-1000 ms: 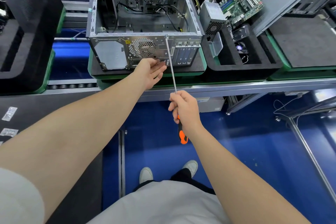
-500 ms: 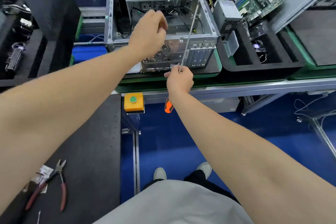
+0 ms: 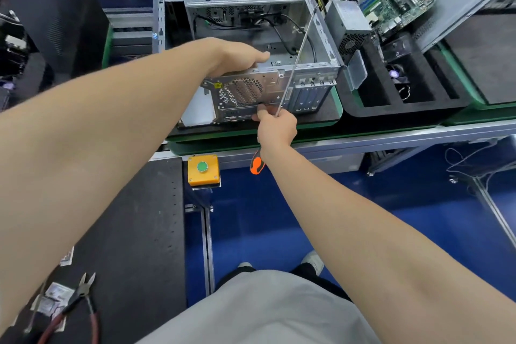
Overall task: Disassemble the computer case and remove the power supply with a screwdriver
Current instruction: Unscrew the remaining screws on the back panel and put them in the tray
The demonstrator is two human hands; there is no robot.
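An open grey computer case (image 3: 321,45) lies on a black foam pad, its rear panel with the round fan grille facing me. My left hand (image 3: 237,58) grips the top edge of that rear panel, fingers curled over it into the case. My right hand (image 3: 275,127) holds a long screwdriver (image 3: 297,58) by its orange-black handle, with the thin shaft slanting up and away over the case's right side. The thumb of that hand touches the lower rear panel. A grey power supply (image 3: 346,25) stands outside the case, to its right.
A green motherboard (image 3: 396,0) leans behind the power supply, above a black foam tray (image 3: 391,109). A yellow box with a green button (image 3: 202,169) sits below the conveyor edge. Red-handled cutters (image 3: 81,301) lie on the black bench at lower left. Blue floor lies below.
My left hand dropped from above the case onto the rear panel's top edge. My right hand with the screwdriver stayed near the lower rear panel. The camera moved closer.
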